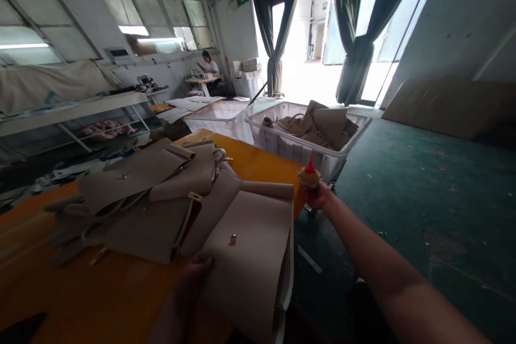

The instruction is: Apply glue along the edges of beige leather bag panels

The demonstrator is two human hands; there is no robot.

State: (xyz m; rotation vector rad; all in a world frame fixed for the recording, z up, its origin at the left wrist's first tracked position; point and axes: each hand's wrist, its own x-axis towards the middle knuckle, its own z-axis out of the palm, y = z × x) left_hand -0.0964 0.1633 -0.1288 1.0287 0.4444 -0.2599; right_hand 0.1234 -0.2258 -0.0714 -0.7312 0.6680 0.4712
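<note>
At the near right of the orange counter [258, 157]: one beige bag [245, 258], flap uppermost, gold fitting [233, 240] on its face, layered edges showing along the right side.

Adjoining, to the left: a heap of similar beige pieces [133, 177], overlapping, with gold hardware among them. Far side, past the counter: a white bin [278, 140] holding more beige goods, standing on the green floor [411, 193].

Hands, two, well apart. Left hand [199, 269]: at the left edge of the bag, a digit resting on its surface; remaining fingers dim, so whether they clamp the material cannot be told. Right hand [320, 197]: wrapped around a red-tipped bottle [309, 176], carried off to the right of the bag, by the counter's edge.

Risks, as judged: a drip from the red tip, should the bottle be tilted or squeezed over the bag, could mark its face; the bag, lying close to the counter's right edge, could slide toward the floor if pushed or poorly steadied; the heap could slump if nudged.

Pose: right forearm reaching from the near right toward the far left, nearly straight, tip upright; left forearm in shadow, coming from the near side, low against the counter.
</note>
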